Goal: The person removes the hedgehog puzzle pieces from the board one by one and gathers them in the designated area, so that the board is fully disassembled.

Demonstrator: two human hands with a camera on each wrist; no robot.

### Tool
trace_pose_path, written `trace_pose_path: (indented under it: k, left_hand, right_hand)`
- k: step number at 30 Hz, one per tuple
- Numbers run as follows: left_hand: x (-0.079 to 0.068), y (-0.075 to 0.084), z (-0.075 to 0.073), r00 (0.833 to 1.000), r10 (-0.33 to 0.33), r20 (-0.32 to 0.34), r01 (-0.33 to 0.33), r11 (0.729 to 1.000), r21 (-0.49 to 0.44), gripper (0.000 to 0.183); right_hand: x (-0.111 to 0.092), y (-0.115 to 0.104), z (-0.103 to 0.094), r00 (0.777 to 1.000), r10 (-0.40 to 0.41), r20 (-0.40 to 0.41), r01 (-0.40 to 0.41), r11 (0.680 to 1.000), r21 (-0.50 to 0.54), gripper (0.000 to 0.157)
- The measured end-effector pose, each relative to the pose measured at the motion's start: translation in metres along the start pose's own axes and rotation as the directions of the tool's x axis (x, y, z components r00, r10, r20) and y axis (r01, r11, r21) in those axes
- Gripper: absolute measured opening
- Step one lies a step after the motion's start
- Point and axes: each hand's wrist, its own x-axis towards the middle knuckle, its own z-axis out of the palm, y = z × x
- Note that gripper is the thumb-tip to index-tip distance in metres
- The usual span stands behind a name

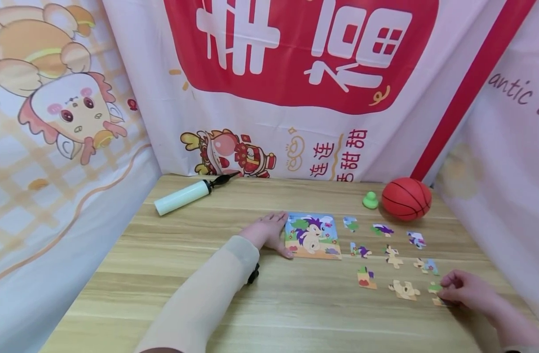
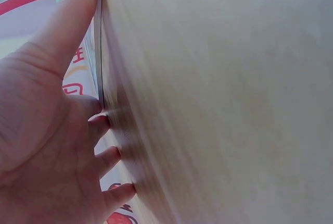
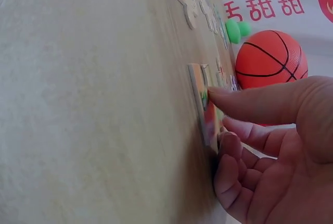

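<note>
A square picture board (image 1: 313, 236) showing a purple-haired hedgehog lies flat on the wooden table. My left hand (image 1: 269, 233) rests at its left side, fingers spread, touching the edge. In the left wrist view the thumb (image 2: 65, 31) lies along that thin edge while the other fingertips meet the tabletop. At the right, my right hand (image 1: 470, 292) pinches the lower-right jigsaw piece (image 3: 204, 104), with the thumb on its printed face and the fingers curled beside it. The hand covers part of this piece. Several other jigsaw pieces, including a cream one (image 1: 404, 289), lie in spaced rows between board and hand.
A red toy basketball (image 1: 406, 199) and a small green toy (image 1: 370, 200) stand at the back right. At the back left lies a pale hand pump (image 1: 183, 197) with a black end. Printed cloth (image 1: 150, 98) hangs around the table's back and sides.
</note>
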Motion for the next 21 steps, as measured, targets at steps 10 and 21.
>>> trace_pose_path:
  k: [10,21]
  left_hand:
    - [-0.008,-0.005,0.004,1.0,0.008,0.004,-0.008,0.999,0.041,0.137]
    - [-0.034,-0.006,0.008,0.999,0.015,-0.046,-0.016,1.0,-0.017,0.138]
  right_hand:
    - [0.007,-0.037,-0.01,0.996,-0.032,-0.088,0.04,0.995,0.092,0.027]
    - [0.025,-0.13,0.0,0.942,-0.32,-0.098,0.322,0.947,0.006,0.033]
